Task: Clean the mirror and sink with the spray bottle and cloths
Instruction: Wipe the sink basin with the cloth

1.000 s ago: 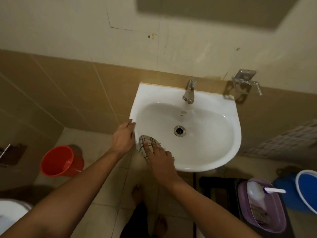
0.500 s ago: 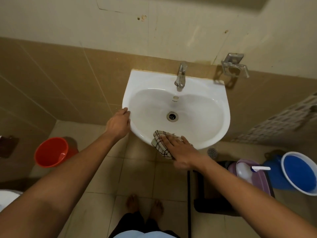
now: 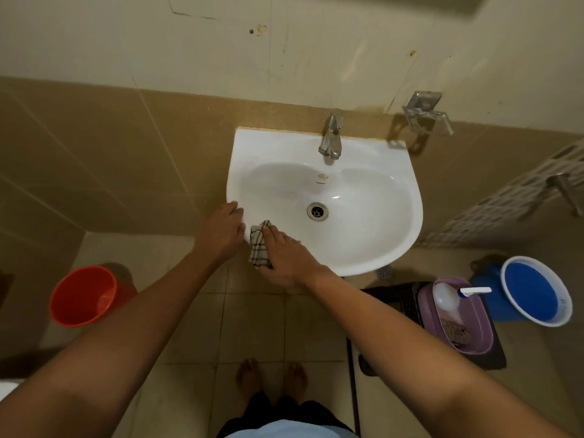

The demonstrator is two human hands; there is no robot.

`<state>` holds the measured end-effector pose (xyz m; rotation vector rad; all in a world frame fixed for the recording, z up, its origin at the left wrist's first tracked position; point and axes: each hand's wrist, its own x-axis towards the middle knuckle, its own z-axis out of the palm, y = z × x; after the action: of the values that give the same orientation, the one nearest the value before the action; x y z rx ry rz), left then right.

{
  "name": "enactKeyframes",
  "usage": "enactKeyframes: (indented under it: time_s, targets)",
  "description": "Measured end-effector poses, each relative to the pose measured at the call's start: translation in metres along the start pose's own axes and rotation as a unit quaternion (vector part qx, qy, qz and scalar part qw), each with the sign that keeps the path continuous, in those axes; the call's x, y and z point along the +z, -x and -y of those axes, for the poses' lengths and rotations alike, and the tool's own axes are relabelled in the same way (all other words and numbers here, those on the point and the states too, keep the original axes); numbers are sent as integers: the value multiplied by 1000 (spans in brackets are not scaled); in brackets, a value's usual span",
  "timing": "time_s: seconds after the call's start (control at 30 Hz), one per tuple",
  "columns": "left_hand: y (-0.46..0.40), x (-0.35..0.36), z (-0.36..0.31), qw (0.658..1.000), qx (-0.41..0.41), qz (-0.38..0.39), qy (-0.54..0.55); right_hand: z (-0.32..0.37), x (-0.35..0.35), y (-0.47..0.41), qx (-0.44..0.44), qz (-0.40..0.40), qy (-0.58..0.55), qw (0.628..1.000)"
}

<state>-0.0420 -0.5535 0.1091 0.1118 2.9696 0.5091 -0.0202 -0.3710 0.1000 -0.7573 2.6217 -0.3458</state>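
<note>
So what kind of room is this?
Most likely a bathroom: a white sink with a tap is fixed to a tiled wall, and buckets stand on the floor.

sink (image 3: 379, 172) white | cloth (image 3: 258, 248) white, dark checks | bucket (image 3: 82, 295) red

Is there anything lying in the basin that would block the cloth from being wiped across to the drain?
Nothing visible. The right hand presses the checked cloth on the sink front-left rim, and the bowl between it and the drain looks bare.
</note>
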Motion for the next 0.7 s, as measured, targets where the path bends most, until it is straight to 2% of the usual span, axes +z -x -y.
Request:
enactKeyframes:
  time_s: [0.17, 0.33, 0.43, 0.7]
  targets:
    - [1, 0, 2, 1000, 10, -3, -17, 17, 12, -16, 64, -52, -4, 997]
    - [3, 1, -5, 999, 22, -33, -30, 2, 19, 8, 36, -95, 38, 994]
    - [6, 3, -13, 998, 17, -50, -45, -18, 16, 31, 23, -91, 51, 994]
    - [16, 21, -45, 997, 32, -36, -53, -103, -3, 102, 6, -59, 87, 994]
